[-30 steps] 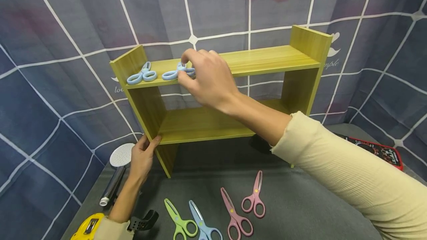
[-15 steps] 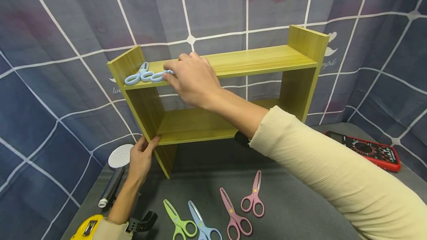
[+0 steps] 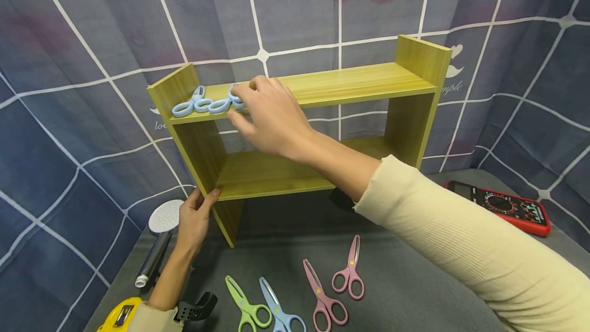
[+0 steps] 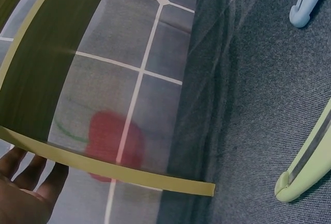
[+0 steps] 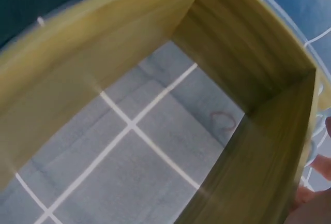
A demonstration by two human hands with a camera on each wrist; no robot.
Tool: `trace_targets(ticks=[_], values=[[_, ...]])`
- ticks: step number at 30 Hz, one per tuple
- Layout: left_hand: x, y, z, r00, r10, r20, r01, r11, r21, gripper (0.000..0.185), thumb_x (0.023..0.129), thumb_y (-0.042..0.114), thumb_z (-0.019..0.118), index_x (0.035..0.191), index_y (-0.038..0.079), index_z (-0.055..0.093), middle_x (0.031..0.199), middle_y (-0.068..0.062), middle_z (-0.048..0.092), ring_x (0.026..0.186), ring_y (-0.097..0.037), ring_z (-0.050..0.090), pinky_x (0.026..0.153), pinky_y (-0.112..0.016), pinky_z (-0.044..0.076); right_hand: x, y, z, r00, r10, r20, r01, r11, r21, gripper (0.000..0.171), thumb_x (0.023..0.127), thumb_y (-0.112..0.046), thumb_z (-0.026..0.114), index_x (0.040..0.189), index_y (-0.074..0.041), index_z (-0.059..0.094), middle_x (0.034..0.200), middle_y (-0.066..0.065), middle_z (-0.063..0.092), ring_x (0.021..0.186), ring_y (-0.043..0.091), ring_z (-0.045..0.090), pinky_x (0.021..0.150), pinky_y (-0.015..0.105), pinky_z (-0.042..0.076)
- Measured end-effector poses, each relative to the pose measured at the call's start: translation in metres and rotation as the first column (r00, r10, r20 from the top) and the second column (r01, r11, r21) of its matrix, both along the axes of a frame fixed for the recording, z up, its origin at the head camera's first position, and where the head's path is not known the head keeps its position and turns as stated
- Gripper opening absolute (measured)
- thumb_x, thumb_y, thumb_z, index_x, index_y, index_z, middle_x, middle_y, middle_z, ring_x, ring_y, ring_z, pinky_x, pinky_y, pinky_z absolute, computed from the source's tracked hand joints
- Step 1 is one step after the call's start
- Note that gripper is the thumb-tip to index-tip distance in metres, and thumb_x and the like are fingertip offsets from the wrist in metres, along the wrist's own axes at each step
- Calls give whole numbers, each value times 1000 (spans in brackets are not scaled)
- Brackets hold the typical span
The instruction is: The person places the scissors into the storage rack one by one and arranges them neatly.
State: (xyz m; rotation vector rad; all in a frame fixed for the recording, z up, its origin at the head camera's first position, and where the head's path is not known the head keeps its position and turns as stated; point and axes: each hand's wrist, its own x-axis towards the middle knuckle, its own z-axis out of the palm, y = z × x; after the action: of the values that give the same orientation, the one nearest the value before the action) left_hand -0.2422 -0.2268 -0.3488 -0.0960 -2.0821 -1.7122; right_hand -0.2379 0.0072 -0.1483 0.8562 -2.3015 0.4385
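Two pairs of light blue scissors lie side by side at the left end of the top board of a yellow wood-grain shelf (image 3: 355, 78). The left pair (image 3: 197, 98) is by the side panel; the right pair (image 3: 228, 102) is close against it, partly hidden by my right hand (image 3: 274, 117). That hand's thumb and index finger stand apart around the right pair's handle loop. My left hand (image 3: 195, 216) grips the shelf's left side panel (image 4: 129, 174) at the lower board, thumb on the front edge. Fingers of this hand (image 4: 51, 185) show behind the panel in the left wrist view.
On the grey cloth in front lie green scissors (image 3: 249, 309), blue scissors (image 3: 278, 310) and two pink pairs (image 3: 322, 298). A shower head (image 3: 165, 218) and a yellow tape measure (image 3: 121, 316) are at left, a red multimeter (image 3: 507, 208) at right. Checked curtain hangs behind.
My right hand has carried the second blue scissors left along the top board, up to the first pair, and its thumb and finger have parted. The left hand has kept its hold.
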Motion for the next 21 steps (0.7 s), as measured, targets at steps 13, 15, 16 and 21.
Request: trace_targets(ticks=[13,15,16,21], values=[[-1,-1,-1,1000,9,-7,-9,1000,-12,38,100,21,61,134,4,60,97,19,67,94,-7,61,81,-20,45,65,64,-118,972,231,30,-222,957,-188,38,90,-17,68,126,-6,61,124,14,52,112,26,50,90,42,44],[-1,-1,-1,1000,13,-3,-13,1000,-9,38,100,21,61,134,4,59,97,20,66,96,-6,61,83,-20,44,77,79,-144,968,205,143,-185,973,-141,40,90,-19,69,128,-9,61,113,6,51,100,19,49,81,35,45],[-1,-1,-2,1000,12,2,-12,1000,-6,39,100,20,62,135,4,59,98,20,66,97,-6,60,83,-20,44,83,86,-157,964,184,194,-166,980,-107,41,90,-21,70,129,-10,61,107,2,49,95,15,47,77,32,44],[-1,0,-1,1000,26,-2,-26,1000,-11,39,99,20,62,134,3,60,99,18,66,96,-5,60,84,-19,44,105,125,-210,880,86,468,-145,985,92,49,93,-40,67,136,-16,57,98,-8,44,83,7,44,64,27,42]])
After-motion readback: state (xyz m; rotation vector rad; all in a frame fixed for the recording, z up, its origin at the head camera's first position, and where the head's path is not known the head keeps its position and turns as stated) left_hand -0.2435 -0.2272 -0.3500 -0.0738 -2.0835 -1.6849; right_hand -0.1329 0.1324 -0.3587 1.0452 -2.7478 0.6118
